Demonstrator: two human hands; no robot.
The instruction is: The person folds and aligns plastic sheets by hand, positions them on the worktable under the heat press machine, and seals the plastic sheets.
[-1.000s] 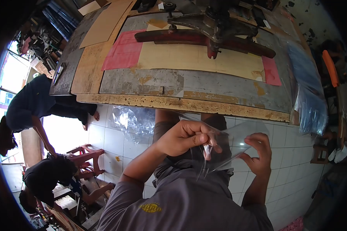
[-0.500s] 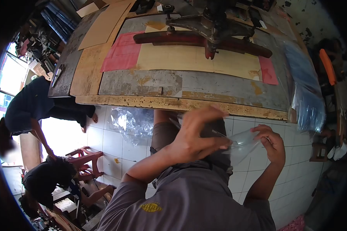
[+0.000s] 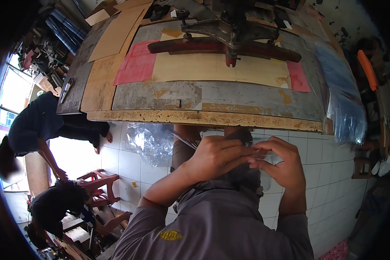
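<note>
Both hands meet over my lap, in front of the table edge. My left hand (image 3: 219, 159) has its fingers closed on a clear plastic sheet, its fingertips close to those of the other hand. My right hand (image 3: 282, 162) pinches the same clear plastic sheet (image 3: 266, 180) between thumb and fingers. The sheet is thin and see-through, so its outline is hard to make out. Above the hands, a dark and red metal press bar (image 3: 195, 45) spans yellow paper (image 3: 216, 69) with pink pieces at both ends.
The wooden table edge (image 3: 203, 118) runs just beyond my hands. Clear plastic (image 3: 149, 141) lies on the floor below. A stack of bluish plastic (image 3: 344, 104) hangs at the right. Two people (image 3: 37, 123) (image 3: 60, 208) are at the left near a red stool (image 3: 102, 186).
My left hand has come down and closed on the plastic after being spread and blurred. My right hand has moved left to meet it, and the sheet has moved with it.
</note>
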